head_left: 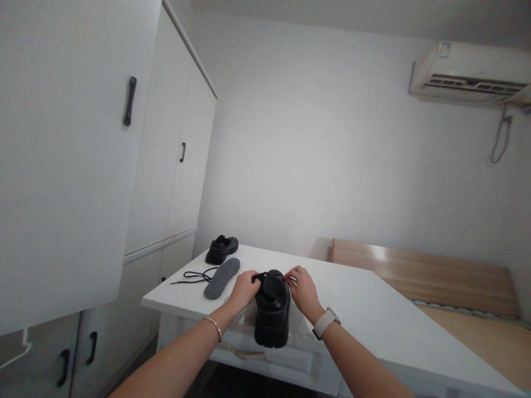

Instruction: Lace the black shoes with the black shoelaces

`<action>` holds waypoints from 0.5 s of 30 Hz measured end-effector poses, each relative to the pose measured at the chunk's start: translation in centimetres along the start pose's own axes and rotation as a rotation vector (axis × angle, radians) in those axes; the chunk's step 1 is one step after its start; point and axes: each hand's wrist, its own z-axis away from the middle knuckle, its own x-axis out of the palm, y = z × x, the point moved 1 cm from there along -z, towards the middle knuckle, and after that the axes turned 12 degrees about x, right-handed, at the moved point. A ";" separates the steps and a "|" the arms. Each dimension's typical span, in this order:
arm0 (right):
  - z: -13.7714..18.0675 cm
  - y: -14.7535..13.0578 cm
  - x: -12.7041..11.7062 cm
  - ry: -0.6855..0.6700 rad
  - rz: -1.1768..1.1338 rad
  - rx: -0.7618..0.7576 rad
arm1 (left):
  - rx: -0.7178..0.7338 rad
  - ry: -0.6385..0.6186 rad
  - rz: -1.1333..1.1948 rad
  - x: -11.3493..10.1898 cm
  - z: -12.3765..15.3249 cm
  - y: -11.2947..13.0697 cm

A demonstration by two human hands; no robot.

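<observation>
A black shoe (271, 318) rests at the table's front edge with its heel toward me. My left hand (245, 287) is closed at the shoe's upper left edge, thumb and fingers pinching black material there. On the other side, my right hand (302, 288) pinches a thin dark shoelace by the upper right edge. The shoe's front and most of its lacing are hidden behind its collar and tongue. To the left lie a grey insole (222, 278) and a loose black shoelace (194, 276). A second black shoe (222, 249) stands behind them.
A white table (344, 315) with a drawer beneath carries these things. White cupboards (166, 138) with black handles line the left side. Beyond the table's right edge is a wooden bed frame (418, 271). High on the right wall hangs an air conditioner (473, 69).
</observation>
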 end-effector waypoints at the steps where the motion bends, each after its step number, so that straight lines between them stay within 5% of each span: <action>1: 0.0 0.0 -0.1 -0.004 0.029 0.004 | 0.006 0.000 0.002 0.1 0.0 0.1; 9: 0.2 -0.5 -1.2 -0.127 0.151 -0.002 | 0.121 -0.166 -0.060 -0.3 -1.3 1.9; 15: 0.8 -3.0 -2.8 -0.205 0.272 -0.060 | 0.066 -0.324 -0.225 -0.2 -3.7 3.1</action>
